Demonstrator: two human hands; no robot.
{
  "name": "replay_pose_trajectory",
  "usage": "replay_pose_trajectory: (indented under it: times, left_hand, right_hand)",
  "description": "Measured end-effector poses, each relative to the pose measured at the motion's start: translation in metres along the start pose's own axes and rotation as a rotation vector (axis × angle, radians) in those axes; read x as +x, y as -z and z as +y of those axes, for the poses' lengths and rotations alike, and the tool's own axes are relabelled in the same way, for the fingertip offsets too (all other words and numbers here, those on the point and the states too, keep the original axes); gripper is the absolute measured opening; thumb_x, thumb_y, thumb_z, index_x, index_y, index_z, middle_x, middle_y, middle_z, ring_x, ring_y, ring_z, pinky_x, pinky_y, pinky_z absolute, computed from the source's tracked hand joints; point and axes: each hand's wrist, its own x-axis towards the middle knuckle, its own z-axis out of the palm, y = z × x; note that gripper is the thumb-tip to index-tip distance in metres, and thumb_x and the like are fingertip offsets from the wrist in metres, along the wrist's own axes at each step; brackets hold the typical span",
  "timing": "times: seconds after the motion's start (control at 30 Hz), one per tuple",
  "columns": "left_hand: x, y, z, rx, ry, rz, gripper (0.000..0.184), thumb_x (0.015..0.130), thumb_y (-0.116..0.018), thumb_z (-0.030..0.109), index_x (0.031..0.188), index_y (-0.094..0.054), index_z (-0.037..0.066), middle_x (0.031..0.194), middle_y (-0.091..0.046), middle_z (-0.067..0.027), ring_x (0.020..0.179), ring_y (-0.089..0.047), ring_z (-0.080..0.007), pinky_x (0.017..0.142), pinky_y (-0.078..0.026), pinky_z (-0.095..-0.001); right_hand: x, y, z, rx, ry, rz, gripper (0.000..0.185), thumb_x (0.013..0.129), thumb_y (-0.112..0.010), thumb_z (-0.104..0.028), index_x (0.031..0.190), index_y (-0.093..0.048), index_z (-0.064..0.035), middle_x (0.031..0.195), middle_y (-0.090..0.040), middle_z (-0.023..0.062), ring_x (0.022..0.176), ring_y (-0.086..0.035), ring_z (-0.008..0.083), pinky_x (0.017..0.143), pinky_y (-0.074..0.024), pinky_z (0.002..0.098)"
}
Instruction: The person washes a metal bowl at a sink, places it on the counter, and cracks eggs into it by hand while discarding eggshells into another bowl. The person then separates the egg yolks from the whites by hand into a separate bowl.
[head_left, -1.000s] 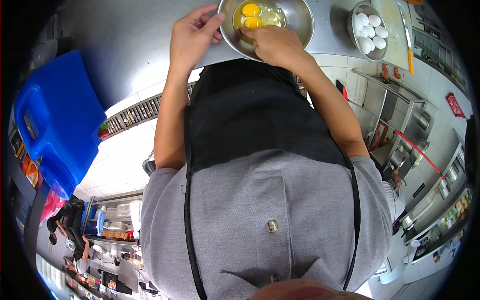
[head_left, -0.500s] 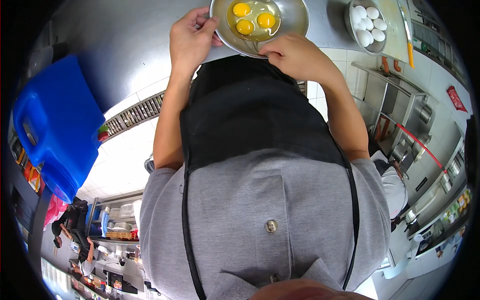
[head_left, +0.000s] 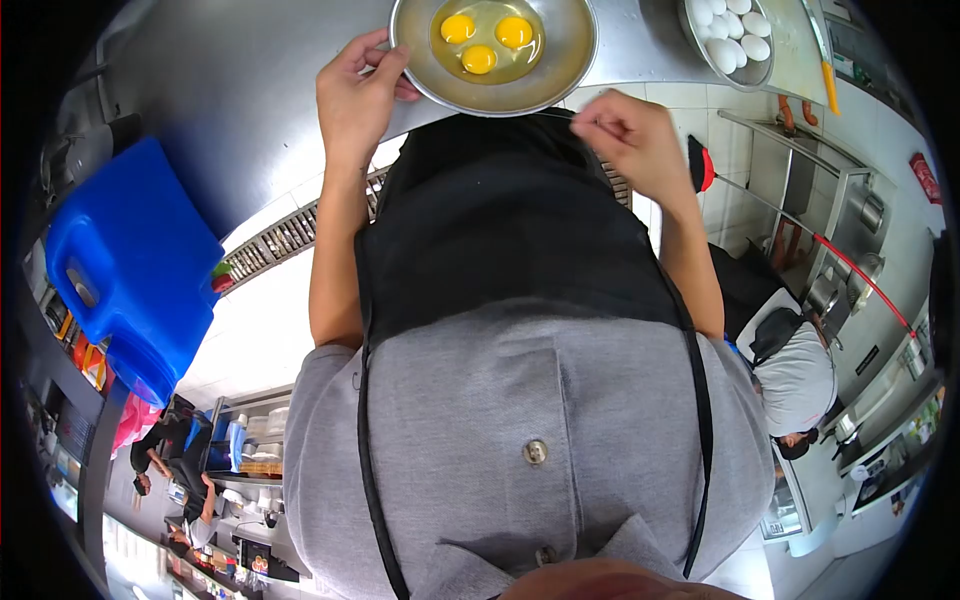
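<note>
My left hand [head_left: 357, 100] holds the rim of a metal bowl [head_left: 568, 62] at its left side, thumb over the edge. Inside the bowl, three whole egg yolks [head_left: 479, 60] sit in clear egg white. Off the bowl's lower right, past the counter edge, is my right hand [head_left: 632, 140], its fingertips pinched together. Whatever is between them, if anything, is too small to make out. A faint thin strand seems to run from the bowl toward these fingers.
A second metal bowl [head_left: 762, 76] of white eggs [head_left: 738, 30] stands right on the steel counter [head_left: 250, 90], near a board and an orange-handled knife [head_left: 830, 88]. A large blue jug [head_left: 140, 250] is at left. A person [head_left: 790, 370] is behind me; others are farther off.
My right hand has come out of the bowl and moved right and down. The bowl and my left hand appear shifted slightly left. A person and a red-and-black-headed pole have come into view at right.
</note>
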Motion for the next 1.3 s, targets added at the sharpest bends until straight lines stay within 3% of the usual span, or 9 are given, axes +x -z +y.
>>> replay_pose_trajectory:
  times: [0.2,0.3,0.4,0.63,0.83,1.0,1.1,1.17,1.3]
  left_hand:
    - [0.003,0.011,-0.001,0.057,0.003,0.021,0.036,0.090,-0.070,0.009,0.123,-0.063,-0.005,0.095,-0.067,-0.0095,0.071,-0.066,-0.0148,0.066,-0.055,-0.0264]
    - [0.005,0.018,0.006,0.110,-0.022,0.042,0.038,0.089,-0.071,0.012,0.124,-0.064,-0.003,0.102,-0.066,-0.0102,0.080,-0.066,-0.0160,0.069,-0.054,-0.0277]
    - [0.007,0.021,0.014,0.228,-0.061,0.126,0.041,0.089,-0.072,0.016,0.124,-0.064,-0.002,0.106,-0.067,-0.0124,0.085,-0.066,-0.0174,0.069,-0.054,-0.0272]
    - [0.007,0.010,0.031,0.296,-0.167,0.225,0.039,0.088,-0.073,0.016,0.122,-0.066,-0.002,0.106,-0.068,-0.0132,0.085,-0.066,-0.0150,0.068,-0.056,-0.0272]
    - [0.006,-0.007,0.046,0.436,-0.300,0.271,0.035,0.090,-0.072,0.017,0.121,-0.067,0.001,0.112,-0.065,-0.0138,0.083,-0.064,-0.0139,0.069,-0.054,-0.0264]
    - [0.014,-0.027,0.059,0.492,-0.325,0.293,0.034,0.091,-0.071,0.015,0.121,-0.067,0.002,0.111,-0.065,-0.0132,0.080,-0.063,-0.0119,0.071,-0.052,-0.0257]
    - [0.014,-0.034,0.063,0.514,-0.372,0.292,0.034,0.091,-0.071,0.014,0.121,-0.066,0.001,0.110,-0.066,-0.0133,0.080,-0.063,-0.0115,0.070,-0.053,-0.0261]
    - [0.013,-0.035,0.063,0.423,-0.395,0.287,0.033,0.090,-0.072,0.014,0.121,-0.067,0.001,0.110,-0.065,-0.0133,0.080,-0.063,-0.0115,0.070,-0.054,-0.0267]
    - [0.006,-0.032,0.064,0.407,-0.371,0.311,0.033,0.090,-0.072,0.014,0.120,-0.067,0.001,0.110,-0.064,-0.0142,0.081,-0.063,-0.0120,0.069,-0.055,-0.0275]
  right_hand:
    - [-0.048,0.040,0.108,-0.074,-0.227,0.196,0.011,0.083,-0.074,-0.006,0.089,-0.066,-0.0046,0.060,-0.050,-0.0053,0.053,-0.041,0.0073,0.050,-0.0322,0.0254]
    - [-0.060,0.037,0.155,-0.536,-0.348,0.153,0.019,0.079,-0.076,-0.012,0.093,-0.065,-0.0065,0.068,-0.063,0.0056,0.059,-0.058,0.0235,0.056,-0.0441,0.0353]
    - [-0.063,0.033,0.167,-0.636,-0.559,0.136,0.021,0.074,-0.071,-0.013,0.094,-0.071,-0.0101,0.106,-0.068,0.0152,0.093,-0.065,0.0355,0.083,-0.0528,0.0476]
    - [-0.071,0.025,0.255,-0.725,-0.319,0.131,0.054,0.068,-0.080,-0.017,0.120,-0.065,-0.0108,0.106,-0.062,0.0189,0.100,-0.057,0.0384,0.088,-0.0482,0.0495]
    - [-0.053,0.093,0.168,-0.466,-0.460,0.647,0.016,0.079,-0.074,-0.014,0.086,-0.064,-0.0040,0.088,-0.064,0.0162,0.084,-0.063,0.0340,0.076,-0.0500,0.0438]
    - [0.010,0.140,0.132,-0.308,-0.032,0.805,0.025,0.080,-0.073,-0.010,0.103,-0.066,-0.0045,0.091,-0.066,0.0146,0.080,-0.064,0.0362,0.076,-0.0518,0.0402]
    - [0.039,0.143,0.143,-0.742,0.165,0.522,0.035,0.084,-0.072,-0.007,0.118,-0.063,-0.0015,0.095,-0.068,0.0125,0.084,-0.066,0.0205,0.070,-0.0526,0.0332]
    - [0.050,0.145,0.124,-0.592,-0.061,0.333,0.033,0.090,-0.056,-0.019,0.115,-0.064,0.0019,0.115,-0.062,0.0290,0.111,-0.056,0.0466,0.097,-0.0434,0.0507]
    - [0.053,0.145,0.135,-0.473,-0.025,0.429,0.046,0.090,-0.058,-0.024,0.129,-0.052,0.0010,0.118,-0.059,0.0313,0.116,-0.053,0.0482,0.098,-0.0426,0.0504]
